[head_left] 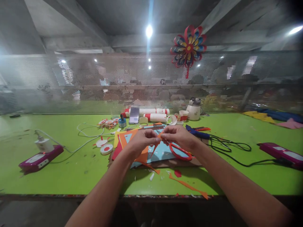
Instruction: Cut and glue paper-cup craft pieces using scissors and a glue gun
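Observation:
Both my hands meet over a pile of coloured paper. My left hand [142, 141] pinches one side of a small orange paper piece [156, 145], and my right hand [177, 135] pinches its other side. A pointed strip of it hangs below my fingers. Under my right hand lie scissors with red handles [181, 153]; their blades are mostly hidden. Light blue paper [163, 154] and orange sheets [142, 156] make up the pile, with red and yellow edges showing at its left.
Orange scraps [189, 186] lie near the front edge. Left are round paper pieces [106, 148] and a purple power strip [41, 159]; right, a blue-handled tool [197, 132] with a black cord. Behind stand a phone [134, 115], an ink bottle [122, 121], paper cups [156, 118] and a flask [194, 109].

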Demonstrator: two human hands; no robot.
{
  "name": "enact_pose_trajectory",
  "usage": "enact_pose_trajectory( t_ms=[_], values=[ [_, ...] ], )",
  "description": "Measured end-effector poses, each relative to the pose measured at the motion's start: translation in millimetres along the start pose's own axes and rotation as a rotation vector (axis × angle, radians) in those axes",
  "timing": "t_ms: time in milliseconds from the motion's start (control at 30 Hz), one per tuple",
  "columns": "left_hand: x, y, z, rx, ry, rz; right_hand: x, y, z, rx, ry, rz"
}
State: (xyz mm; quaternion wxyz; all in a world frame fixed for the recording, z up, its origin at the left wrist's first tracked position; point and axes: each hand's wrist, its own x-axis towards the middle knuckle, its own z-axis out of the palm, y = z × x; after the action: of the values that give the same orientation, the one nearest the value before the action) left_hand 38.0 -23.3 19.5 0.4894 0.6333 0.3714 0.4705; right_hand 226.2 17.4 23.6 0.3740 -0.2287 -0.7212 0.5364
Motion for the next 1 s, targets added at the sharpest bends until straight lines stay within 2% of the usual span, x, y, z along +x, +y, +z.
enact_pose_trajectory(
  t_ms=[167,467,733,1000],
  values=[
    [3,-5,2.6,-0.011,0.004,-0.021,2,7,0,0.020,-0.001,0.002],
    [0,-4,3.3,0.065,-0.022,-0.143,4,4,-2,0.060,0.084,0.015],
    [1,-8,2.6,0.114,-0.046,-0.235,5,1,-18,0.027,0.104,0.000],
    [2,-10,2.9,0.140,-0.075,-0.267,9,10,-31,0.036,0.089,0.029]
  ],
)
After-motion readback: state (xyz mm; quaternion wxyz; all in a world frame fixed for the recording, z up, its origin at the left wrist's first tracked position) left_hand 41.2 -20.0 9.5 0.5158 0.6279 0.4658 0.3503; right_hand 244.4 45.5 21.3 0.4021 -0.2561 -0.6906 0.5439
